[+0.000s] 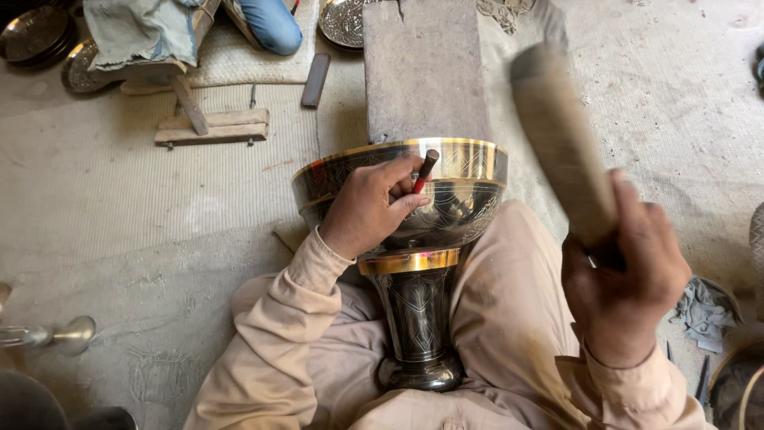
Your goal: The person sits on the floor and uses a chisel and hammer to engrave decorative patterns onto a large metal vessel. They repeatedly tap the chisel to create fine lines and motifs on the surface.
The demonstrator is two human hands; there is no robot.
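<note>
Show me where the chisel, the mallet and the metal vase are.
chisel (425, 170), head view, on its red shaft.
mallet (561, 139), head view, middle of its wooden head.
metal vase (417, 306), head view, on its dark stem.

The goblet-shaped vase (414, 239) in my lap was polished metal, dark and glossy, with bright brass bands and fine engraved lines. The chisel (424, 171) in my left hand (370, 209) looked like dull metal with a red shank. The mallet (561, 139) in my right hand (625, 279) was pale, matt wood. The block (426, 68) ahead was rough and grey. The floor mat (119, 191) was coarse woven cloth.
</note>
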